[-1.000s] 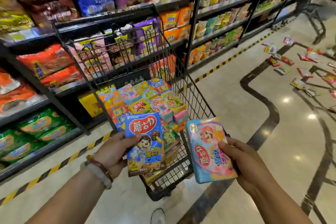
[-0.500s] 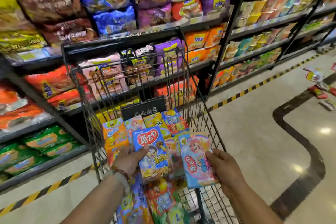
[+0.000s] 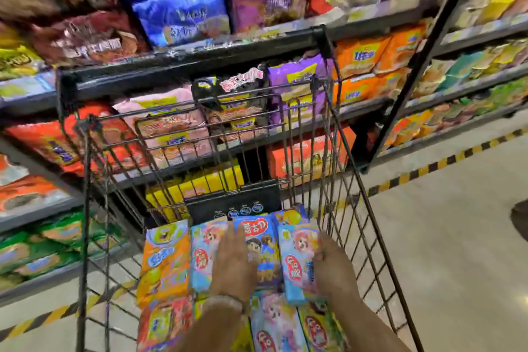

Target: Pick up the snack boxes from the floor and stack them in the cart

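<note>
head view: only camera, looks down into the cart [image 3: 354,168]; frame is motion-blurred.
change: both boxes, held up in front of the cart a second ago, are now down inside it on the top layer of boxes.
meaning: judged as the placing step nearly done for this pair; letting go is what remains.
left hand [image 3: 233,263]: lies on the blue box [image 3: 261,243] near the cart's far end, fingers fairly straight along its left edge. Looks like pressing or steadying, not a closed grasp, though blur hides the thumb.
right hand [image 3: 333,261]: fingers curled round the right edge of the pink-and-blue box [image 3: 297,260], grasping it, not yet let go.
blue box: flat, lengthways, just below the cart's black seat panel [image 3: 233,203], between a light-blue box [image 3: 203,257] and the pink-and-blue box.
pink-and-blue box: near the cart's right wall, touching the blue box's side; its near end seems to ride slightly high over the row below, so maybe not fully seated.
orange box [image 3: 164,263]: leftmost in the cart's far row, flat.
vs earlier frame: half a second ago both boxes were tilted up toward the camera above the stack; now they lie flat in the row. Camera has closed in on the cart; the packs scattered on the floor are out of view.
shelves [image 3: 183,57]: behind the cart, full of snack bags.
risk: judgement only, the right box could slide if released before it settles.
</note>
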